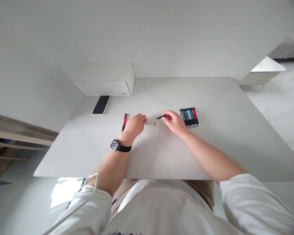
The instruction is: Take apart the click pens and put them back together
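The right hand (174, 122) is pinching a black pen part (161, 117) between thumb and fingertips, and the part is pointing leftward over the table (205, 147). The left hand (135, 125) is curling its fingers inward; whether they are gripping anything I cannot tell (the fingertips are mostly hiding). Between the hands, a thin pale rod (158, 127) is showing just below the part's tip, and a small dark piece (154, 124) is lying just beside it. A red-and-black pen (124, 121) is resting next to the left hand, and a row of pens (189, 118) is lying by the right. Handling this well is probably depending on a light, steady pinch near the part's end, with both wrists staying low and sleeves clear, so nothing tiny is rolling away.
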{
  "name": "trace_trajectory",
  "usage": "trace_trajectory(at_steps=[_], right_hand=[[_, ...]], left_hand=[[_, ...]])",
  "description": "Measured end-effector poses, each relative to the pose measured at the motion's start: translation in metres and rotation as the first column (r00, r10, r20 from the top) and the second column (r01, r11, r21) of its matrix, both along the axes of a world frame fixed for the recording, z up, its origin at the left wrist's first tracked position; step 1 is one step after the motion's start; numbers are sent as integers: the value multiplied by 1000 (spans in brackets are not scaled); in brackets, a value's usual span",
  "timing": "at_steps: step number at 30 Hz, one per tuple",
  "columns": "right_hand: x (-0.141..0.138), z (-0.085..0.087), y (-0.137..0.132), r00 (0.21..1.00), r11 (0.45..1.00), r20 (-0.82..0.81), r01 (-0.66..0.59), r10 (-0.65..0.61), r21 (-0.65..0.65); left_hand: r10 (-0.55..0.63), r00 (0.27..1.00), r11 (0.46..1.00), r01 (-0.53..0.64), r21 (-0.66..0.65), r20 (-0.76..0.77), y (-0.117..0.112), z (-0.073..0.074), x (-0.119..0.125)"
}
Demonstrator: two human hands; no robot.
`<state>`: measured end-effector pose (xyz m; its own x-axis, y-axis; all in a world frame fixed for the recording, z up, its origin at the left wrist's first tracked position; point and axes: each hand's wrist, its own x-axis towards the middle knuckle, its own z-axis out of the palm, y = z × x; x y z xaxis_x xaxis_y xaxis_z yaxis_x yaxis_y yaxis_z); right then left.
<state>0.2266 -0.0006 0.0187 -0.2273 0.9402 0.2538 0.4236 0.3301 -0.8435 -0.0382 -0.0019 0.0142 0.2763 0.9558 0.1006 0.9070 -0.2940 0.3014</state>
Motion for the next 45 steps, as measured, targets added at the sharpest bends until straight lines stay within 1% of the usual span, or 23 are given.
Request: trace_trajectory(at_steps=[4,7,11,14,16,18,20,24,26,29,31,33,35,37,39,41,42,43,44,45], right_hand=[[-1,-1,-2,1000,1000,12,-1,1,6],[-3,-1,-2,1000,1000,2,-12,12,11],[-6,1,-2,1000,1000,13,-26,26,11],[-9,6,0,998,999,25,-50,50,21],[-12,10,3,996,997,49,-70,69,13],[-16,13,8,991,995,88,-101,102,-18],[-22,14,15,977,986,139,-152,160,-65],[-40,16,34,915,957,286,-250,283,-147],[-50,15,43,874,952,381,-252,301,-175],[-61,13,52,822,957,491,-230,289,-177],[-66,11,55,801,960,530,-225,279,-164],[-68,10,55,797,965,544,-220,263,-144],[-67,12,53,820,974,526,-201,223,-100],[-61,17,50,862,986,481,-166,157,-25],[-51,26,45,898,990,432,-127,87,63],[-36,35,39,916,987,400,-93,32,133],[-27,39,34,921,987,389,-75,14,141],[-18,43,28,926,991,378,-63,14,117],[-9,46,22,930,997,366,-55,31,57],[-1,48,15,933,997,352,-67,75,-34]], left_hand=[[0,1000,1000,0,9,4,-1,2,-1],[0,1000,1000,0,6,16,-2,7,-2],[-1,998,1000,0,19,68,-2,14,-2],[-7,993,998,0,62,116,0,15,-3],[3,987,994,-20,106,160,2,15,-4],[45,977,986,-77,147,208,5,14,-5],[111,963,975,-154,162,247,7,13,-5],[222,930,956,-267,124,292,13,8,-5],[240,918,952,-286,110,316,16,5,-4],[245,899,945,-306,119,363,19,1,-4],[244,879,934,-327,143,410,18,3,-4],[215,852,919,-341,195,477,17,6,-3],[151,829,909,-331,254,539,15,10,-3],[105,814,912,-308,271,572,13,14,-1],[102,799,934,-282,221,592,10,16,1],[101,782,960,-239,145,615,5,18,4],[85,775,973,-199,114,626,3,20,6],[58,769,985,-148,89,637,-1,22,9],[25,764,993,-93,72,645,-4,24,12],[-11,763,997,-37,61,646,-7,26,16]])
